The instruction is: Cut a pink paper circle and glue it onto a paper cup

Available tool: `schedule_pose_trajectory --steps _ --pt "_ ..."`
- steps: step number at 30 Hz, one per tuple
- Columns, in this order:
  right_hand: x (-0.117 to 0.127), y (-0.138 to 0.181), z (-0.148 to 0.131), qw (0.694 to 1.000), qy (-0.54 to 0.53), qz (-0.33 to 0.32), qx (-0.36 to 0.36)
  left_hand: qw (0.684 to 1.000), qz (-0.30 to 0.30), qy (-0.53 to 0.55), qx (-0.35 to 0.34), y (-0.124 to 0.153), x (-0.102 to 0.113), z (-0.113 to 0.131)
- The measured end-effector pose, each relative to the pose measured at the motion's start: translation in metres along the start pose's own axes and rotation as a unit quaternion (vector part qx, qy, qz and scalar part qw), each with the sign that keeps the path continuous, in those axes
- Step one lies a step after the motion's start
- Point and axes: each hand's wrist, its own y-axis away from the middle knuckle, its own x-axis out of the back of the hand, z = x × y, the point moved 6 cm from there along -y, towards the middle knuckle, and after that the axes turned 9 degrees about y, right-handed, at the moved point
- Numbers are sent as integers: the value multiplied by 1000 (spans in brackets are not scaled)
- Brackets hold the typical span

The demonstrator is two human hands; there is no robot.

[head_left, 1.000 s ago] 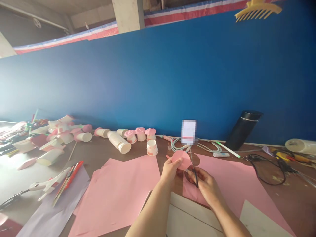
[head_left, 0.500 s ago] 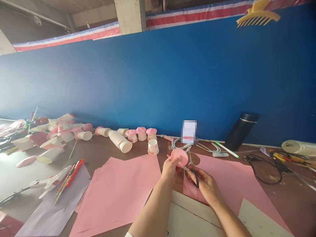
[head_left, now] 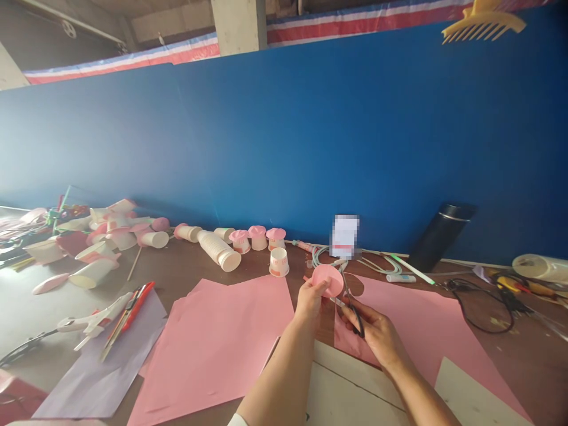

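Between thumb and fingers, my left hand (head_left: 307,300) pinches a round pink paper disc (head_left: 331,276). My right hand (head_left: 377,331) is closed around dark-handled scissors (head_left: 360,324), whose blades reach up to the right edge of the disc. Beneath my right hand lies a pink paper sheet (head_left: 417,319) with a rounded cut-out at its upper left corner. A larger pink sheet (head_left: 222,343) rests left of my left forearm. Just beyond it stands a white paper cup (head_left: 278,262).
Several pink-topped cups (head_left: 257,238) line the blue partition (head_left: 284,142), beside a toppled cup stack (head_left: 217,251). A red utility knife (head_left: 137,307) and glue gun (head_left: 95,316) lie on purple paper (head_left: 110,378). A black bottle (head_left: 439,236) leans at right, near cables (head_left: 481,328).
The whole view has shifted slightly, so things appear a little farther right. Both hands keep hold of the disc and the scissors, in nearly the same pose.
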Motion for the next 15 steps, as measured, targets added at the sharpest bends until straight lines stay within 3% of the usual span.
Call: schedule_pose_trajectory --steps 15 --pt "0 4 -8 1000 7 -7 5 999 15 -29 -5 -1 2 1"
